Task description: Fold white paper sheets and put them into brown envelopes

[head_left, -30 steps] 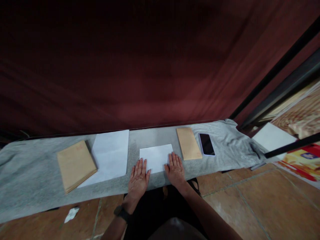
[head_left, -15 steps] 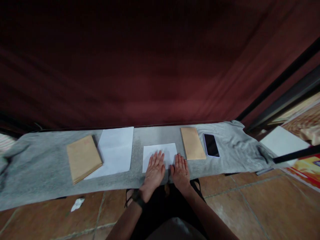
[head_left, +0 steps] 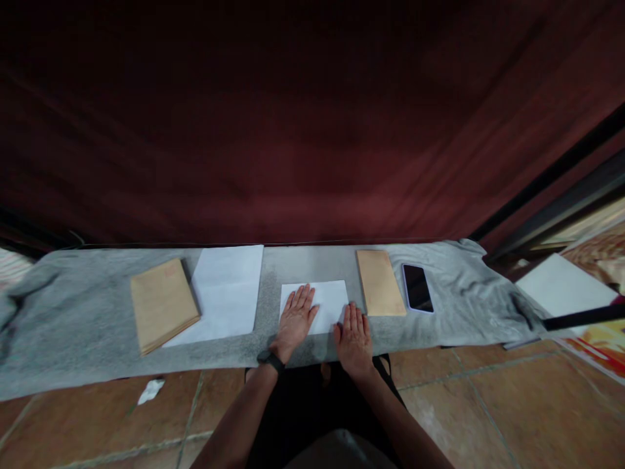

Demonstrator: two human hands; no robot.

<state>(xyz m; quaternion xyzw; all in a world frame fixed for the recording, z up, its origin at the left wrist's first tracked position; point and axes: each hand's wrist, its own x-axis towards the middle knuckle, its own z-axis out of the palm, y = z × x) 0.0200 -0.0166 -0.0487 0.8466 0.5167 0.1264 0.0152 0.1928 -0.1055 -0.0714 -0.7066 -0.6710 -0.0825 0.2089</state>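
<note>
The smaller white sheet (head_left: 331,301), smooth, matte and rectangular, lies flat with its long side crosswise on the grey cloth (head_left: 312,260), in front of the wearer. The cloth has a soft, slightly mottled nap, rumpled into folds at its right end. The left hand (head_left: 294,322), a dark band (head_left: 271,359) at its wrist, rests on the sheet's left half with fingers extended; the right hand (head_left: 355,342) lies at the near right corner, fingers straight and close together, pointing away from the wearer. Both grips are released, neither hand closing on anything. Two pieces of white paper lie on the cloth, counting the larger white sheet (head_left: 228,290), whose left edge runs under a brown paper stack (head_left: 163,299); its layered edges are too fine to count. One brown paper rectangle (head_left: 381,283) lies just right of the right hand, and one phone (head_left: 418,288), dark-screened with a pale rim and rounded corners, sits beside it. One crumpled white scrap (head_left: 150,391) is on the tiled floor (head_left: 537,404). A second ago the left hand was at the smaller sheet's near left corner; now it reaches farther over the paper, while the right hand remains by the near right corner.
</note>
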